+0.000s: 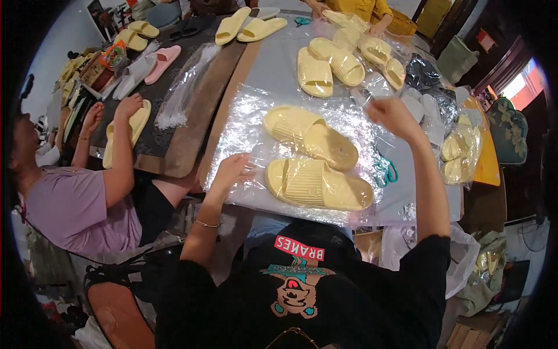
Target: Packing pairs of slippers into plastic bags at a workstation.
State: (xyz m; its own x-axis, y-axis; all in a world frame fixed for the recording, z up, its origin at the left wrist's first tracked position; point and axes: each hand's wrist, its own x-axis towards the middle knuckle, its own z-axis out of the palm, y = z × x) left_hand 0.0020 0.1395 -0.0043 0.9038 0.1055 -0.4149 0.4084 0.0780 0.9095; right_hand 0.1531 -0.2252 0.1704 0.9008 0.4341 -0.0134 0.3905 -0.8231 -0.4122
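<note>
In front of me a pair of pale yellow slide slippers (319, 186) lies side by side, under or inside a large clear plastic bag (232, 125) spread on the grey table. My left hand (231, 168) is at the bag's left edge, fingers loosely stretched and partly covered by shiny film. To the right of the slippers my right hand (394, 118) is raised, its fingers closed on a crumpled part of the clear plastic. Glare on the film blurs where the bag's edges run.
More bagged yellow slippers (334, 67) lie farther back, and others (456, 148) at the right. A green cord (385, 170) rests nearby. At left, a co-worker in purple (81, 206) handles a yellow slipper (139, 122) at a dark table. Another person's yellow sleeves (378, 9) show beyond.
</note>
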